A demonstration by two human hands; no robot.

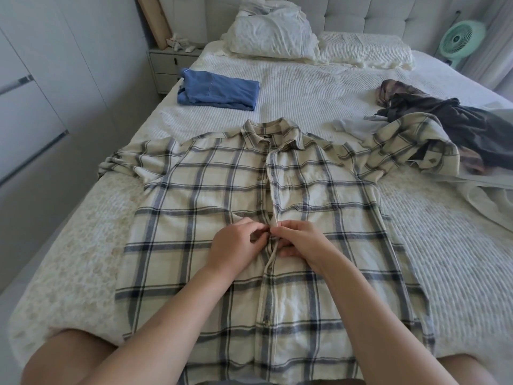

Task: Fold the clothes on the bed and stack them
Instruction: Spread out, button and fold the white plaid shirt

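A cream plaid shirt with dark blue lines lies face up and spread flat on the white bed, collar away from me. Its right sleeve runs out onto a heap of unfolded clothes at the right. My left hand and my right hand meet at the middle of the button placket, each pinching the placket edge between thumb and fingers. A folded blue garment lies at the far left of the bed.
Two pillows and a crumpled white sheet sit at the headboard. A nightstand stands at the far left and a mint fan at the far right. White wardrobe doors line the left side. My knees show at the bottom edge.
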